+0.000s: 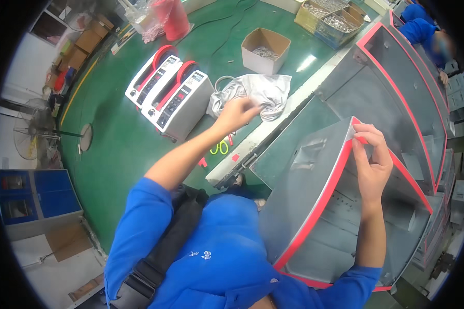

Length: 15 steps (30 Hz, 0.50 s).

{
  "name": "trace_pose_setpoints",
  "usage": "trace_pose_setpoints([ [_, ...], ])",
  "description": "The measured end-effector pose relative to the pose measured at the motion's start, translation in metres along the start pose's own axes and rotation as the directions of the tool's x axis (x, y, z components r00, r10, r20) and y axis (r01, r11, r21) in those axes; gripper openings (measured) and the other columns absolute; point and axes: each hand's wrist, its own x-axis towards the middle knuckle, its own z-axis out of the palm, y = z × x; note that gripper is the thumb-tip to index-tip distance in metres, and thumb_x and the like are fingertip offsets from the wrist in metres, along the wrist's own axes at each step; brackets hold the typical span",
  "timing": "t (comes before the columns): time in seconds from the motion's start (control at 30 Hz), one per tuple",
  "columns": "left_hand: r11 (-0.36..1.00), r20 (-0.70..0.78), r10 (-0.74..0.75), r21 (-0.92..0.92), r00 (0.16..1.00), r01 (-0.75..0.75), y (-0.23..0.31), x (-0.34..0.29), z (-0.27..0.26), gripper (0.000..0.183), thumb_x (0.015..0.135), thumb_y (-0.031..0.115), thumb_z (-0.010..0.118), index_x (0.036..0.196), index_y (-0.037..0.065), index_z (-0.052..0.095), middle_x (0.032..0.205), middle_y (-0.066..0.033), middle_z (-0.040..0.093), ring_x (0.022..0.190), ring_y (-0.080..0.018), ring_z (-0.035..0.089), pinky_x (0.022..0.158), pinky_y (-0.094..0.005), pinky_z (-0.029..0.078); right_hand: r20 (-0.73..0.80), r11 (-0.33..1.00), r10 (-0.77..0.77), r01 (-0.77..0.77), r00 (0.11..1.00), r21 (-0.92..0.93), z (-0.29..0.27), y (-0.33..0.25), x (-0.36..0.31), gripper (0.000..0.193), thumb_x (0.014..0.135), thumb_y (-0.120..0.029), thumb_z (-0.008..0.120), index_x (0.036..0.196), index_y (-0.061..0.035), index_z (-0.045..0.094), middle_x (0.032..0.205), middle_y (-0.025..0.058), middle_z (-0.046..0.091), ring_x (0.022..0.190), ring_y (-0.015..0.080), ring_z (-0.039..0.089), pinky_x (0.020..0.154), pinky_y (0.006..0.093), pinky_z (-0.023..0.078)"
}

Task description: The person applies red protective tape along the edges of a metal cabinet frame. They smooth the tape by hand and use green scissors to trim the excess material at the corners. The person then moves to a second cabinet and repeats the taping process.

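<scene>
Right hand (372, 157) pinched red trim (340, 170) at grey panel's (309, 180) far corner; left hand (237, 114) gripped silvery cloth (265, 92) farther left.

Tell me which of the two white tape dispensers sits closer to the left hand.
The nearer tape dispenser, beside the grey cloth that the left hand touches; the other stands farther left.

Grey metal housing (314, 195) with red trim (322, 203); green table (118, 149).
</scene>
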Motion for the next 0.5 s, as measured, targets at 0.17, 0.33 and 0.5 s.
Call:
trace_pose_setpoints([
  [0.17, 0.888, -0.211, -0.230, 0.354, 0.950, 0.294, -0.127, -0.058, 0.039, 0.035, 0.070, 0.022, 0.068, 0.094, 0.000, 0.054, 0.091, -0.0182, 0.059, 0.089, -0.0325, 0.057, 0.075, -0.0402, 0.046, -0.007, 0.996, -0.075, 0.075, 0.997, -0.048, 0.001, -0.001, -0.001, 0.013, 0.075, 0.006, 0.059, 0.085, -0.0008, 0.057, 0.096, 0.0087, 0.060, 0.096, 0.0216, 0.054, 0.095, 0.0376, 0.036],
  [0.33, 0.747, -0.325, -0.415, 0.412, 0.850, 0.523, -0.143, -0.072, 0.056, 0.052, 0.067, 0.028, 0.073, 0.106, 0.000, 0.052, 0.095, -0.0180, 0.059, 0.088, -0.0343, 0.058, 0.076, -0.0405, 0.046, 0.010, 0.995, -0.079, 0.079, 0.997, -0.056, -0.001, -0.001, -0.005, 0.016, 0.076, 0.005, 0.057, 0.092, 0.0000, 0.058, 0.101, 0.0101, 0.058, 0.097, 0.0210, 0.054, 0.091, 0.0322, 0.038],
  [0.5, 0.747, -0.072, -0.665, -0.075, 0.743, 0.661, -0.165, -0.083, 0.041, 0.037, 0.066, 0.025, 0.075, 0.089, 0.000, 0.062, 0.082, -0.0127, 0.065, 0.073, -0.0199, 0.062, 0.065, -0.0316, 0.048, -0.025, 0.998, 0.052, -0.053, 0.998, -0.038, 0.000, -0.009, -0.004, 0.032, 0.078, 0.003, 0.055, 0.110, 0.0015, 0.054, 0.106, 0.0114, 0.057, 0.098, 0.0189, 0.054, 0.090, 0.0297, 0.038],
])
